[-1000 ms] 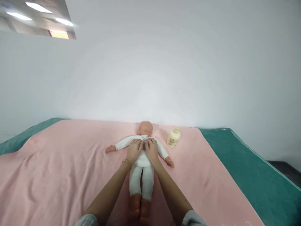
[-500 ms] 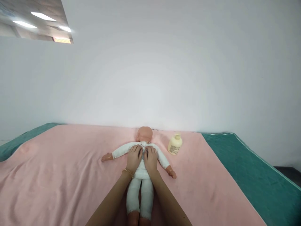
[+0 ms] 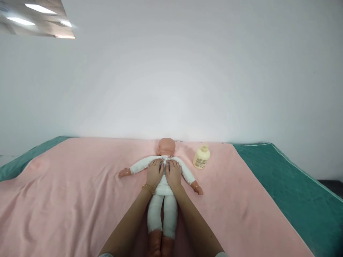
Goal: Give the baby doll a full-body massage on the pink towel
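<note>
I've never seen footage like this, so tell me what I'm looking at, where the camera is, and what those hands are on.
There is no machine here, just a person's two bare hands. The camera is worn on the head and looks forward and down, so you see roughly what the wearer sees. The left hand, with a bracelet at its wrist, and the right hand lie side by side on the chest of a doll in white clothing. Whether the fingers grip anything is hard to tell. The doll lies on a pink cloth, its head away from the wearer. A pale yellow bottle is to its right, untouched. Green fabric shows beyond the cloth, with a pale wall behind.
</note>
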`<state>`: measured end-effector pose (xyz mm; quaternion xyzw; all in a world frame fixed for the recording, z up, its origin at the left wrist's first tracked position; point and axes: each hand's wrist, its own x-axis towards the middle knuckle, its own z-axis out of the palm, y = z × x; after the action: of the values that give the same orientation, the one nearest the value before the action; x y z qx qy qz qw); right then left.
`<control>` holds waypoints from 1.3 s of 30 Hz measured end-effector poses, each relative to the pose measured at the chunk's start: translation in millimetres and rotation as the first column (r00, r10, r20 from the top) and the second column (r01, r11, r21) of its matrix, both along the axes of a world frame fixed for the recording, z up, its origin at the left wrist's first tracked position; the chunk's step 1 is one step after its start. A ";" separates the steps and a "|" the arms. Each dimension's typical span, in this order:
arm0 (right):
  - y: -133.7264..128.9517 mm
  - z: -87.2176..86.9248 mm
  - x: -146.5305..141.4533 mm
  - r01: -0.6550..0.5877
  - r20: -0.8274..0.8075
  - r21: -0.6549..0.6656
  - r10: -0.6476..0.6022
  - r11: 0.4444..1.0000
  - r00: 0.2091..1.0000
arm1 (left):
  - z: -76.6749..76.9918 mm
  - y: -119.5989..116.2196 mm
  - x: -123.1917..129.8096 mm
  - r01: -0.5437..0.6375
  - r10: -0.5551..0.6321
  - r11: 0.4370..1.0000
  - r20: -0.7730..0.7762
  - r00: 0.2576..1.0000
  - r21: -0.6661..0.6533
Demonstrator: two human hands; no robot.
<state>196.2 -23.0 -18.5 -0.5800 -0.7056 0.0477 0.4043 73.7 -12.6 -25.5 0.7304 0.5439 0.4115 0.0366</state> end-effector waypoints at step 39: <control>-83.6 -8.2 28.3 -0.267 -0.322 0.015 0.257 0.964 0.911 | 1.7 -91.7 -34.5 0.264 -0.243 0.962 0.215 0.946 -0.071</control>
<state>224.4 -106.7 -26.7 -0.4705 -0.7011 0.2055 0.4949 39.2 -104.2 -23.8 0.7454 0.4583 0.4489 0.1811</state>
